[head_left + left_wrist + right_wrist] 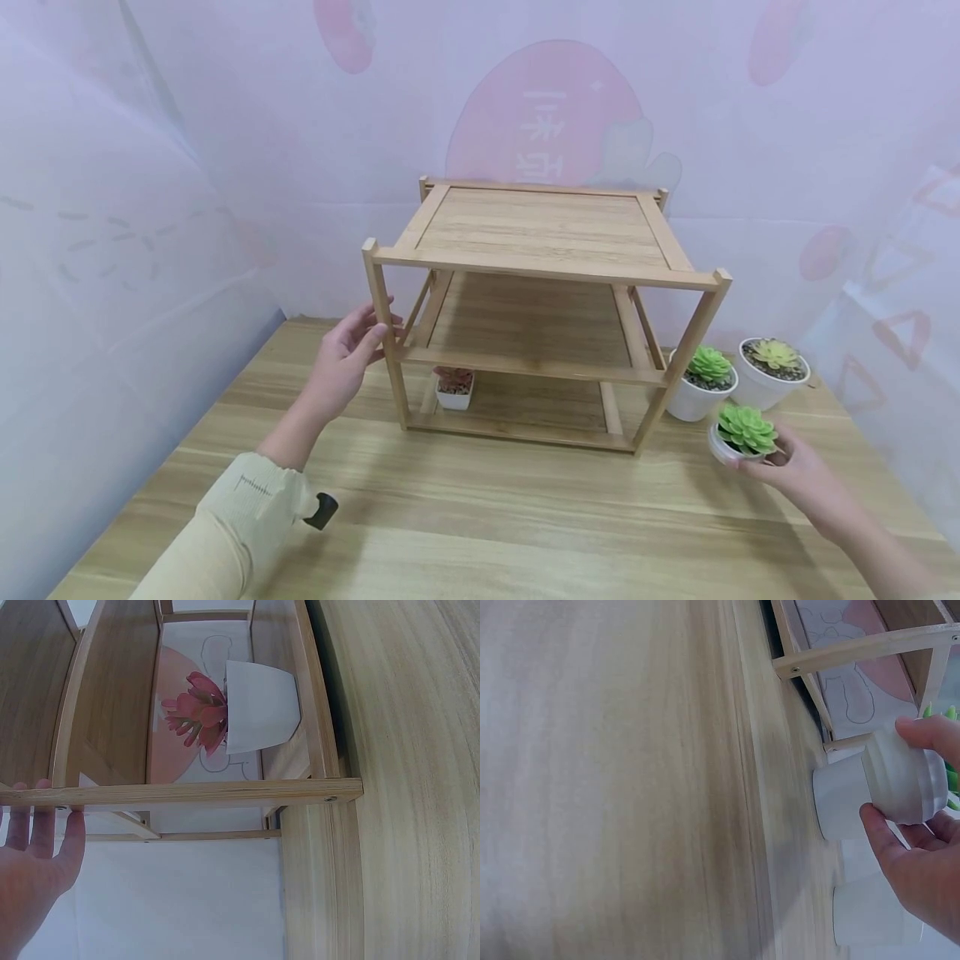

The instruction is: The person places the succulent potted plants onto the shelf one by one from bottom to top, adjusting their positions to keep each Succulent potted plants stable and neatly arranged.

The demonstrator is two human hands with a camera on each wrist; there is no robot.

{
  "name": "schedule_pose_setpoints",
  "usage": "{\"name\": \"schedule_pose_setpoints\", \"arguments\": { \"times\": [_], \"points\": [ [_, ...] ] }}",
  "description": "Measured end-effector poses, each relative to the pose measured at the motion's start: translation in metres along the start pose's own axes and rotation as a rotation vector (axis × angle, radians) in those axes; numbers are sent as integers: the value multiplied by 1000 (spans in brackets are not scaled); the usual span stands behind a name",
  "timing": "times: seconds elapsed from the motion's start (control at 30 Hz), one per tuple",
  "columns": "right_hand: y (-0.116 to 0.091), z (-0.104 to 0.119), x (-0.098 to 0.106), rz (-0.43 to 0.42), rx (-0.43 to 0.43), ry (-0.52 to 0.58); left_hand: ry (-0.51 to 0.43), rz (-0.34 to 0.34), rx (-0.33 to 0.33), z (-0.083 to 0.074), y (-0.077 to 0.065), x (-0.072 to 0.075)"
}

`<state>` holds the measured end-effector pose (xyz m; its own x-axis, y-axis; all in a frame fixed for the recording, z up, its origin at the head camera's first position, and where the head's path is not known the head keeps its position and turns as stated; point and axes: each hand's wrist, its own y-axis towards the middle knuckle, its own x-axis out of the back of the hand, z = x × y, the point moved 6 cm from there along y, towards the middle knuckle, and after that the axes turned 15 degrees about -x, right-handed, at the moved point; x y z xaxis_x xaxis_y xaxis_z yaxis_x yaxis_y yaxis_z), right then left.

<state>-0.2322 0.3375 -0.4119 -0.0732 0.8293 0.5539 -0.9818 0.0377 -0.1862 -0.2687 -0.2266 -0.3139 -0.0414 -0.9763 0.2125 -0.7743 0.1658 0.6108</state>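
Note:
A three-tier wooden shelf [555, 233] stands on the table. My left hand [347, 357] holds its front left post, with the thumb in front and fingers behind; in the left wrist view the fingertips [41, 796] reach that post. On the bottom tier, at the left, sits a red succulent in a white pot [262, 706]. To the right of the shelf my right hand [802, 475] grips a small white pot [904, 776] holding a bright green succulent [747, 428]. The right wrist view shows this pot raised off the table, thumb and fingers around its side.
Right of the shelf stand two more white pots: one with a green succulent [708, 367], partly behind the shelf's post, and one with a yellow-green succulent [774, 354]. A printed cloth [337, 150] hangs behind and at both sides of the wooden table [480, 508].

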Motion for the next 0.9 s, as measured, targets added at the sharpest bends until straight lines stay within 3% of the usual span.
{"name": "schedule_pose_setpoints", "arguments": {
  "times": [0.23, 0.57, 0.9],
  "points": [
    [-7, 2, -4, 13, -31, -31, -3, -4, -3, 1, 0, 0],
    [-16, 8, -16, 41, -11, -30, -15, -6, -3, 2, 1, 0],
    [-24, 18, -36, 96, 56, 69, -22, -14, -8, 1, -1, 0]
  ]
}}
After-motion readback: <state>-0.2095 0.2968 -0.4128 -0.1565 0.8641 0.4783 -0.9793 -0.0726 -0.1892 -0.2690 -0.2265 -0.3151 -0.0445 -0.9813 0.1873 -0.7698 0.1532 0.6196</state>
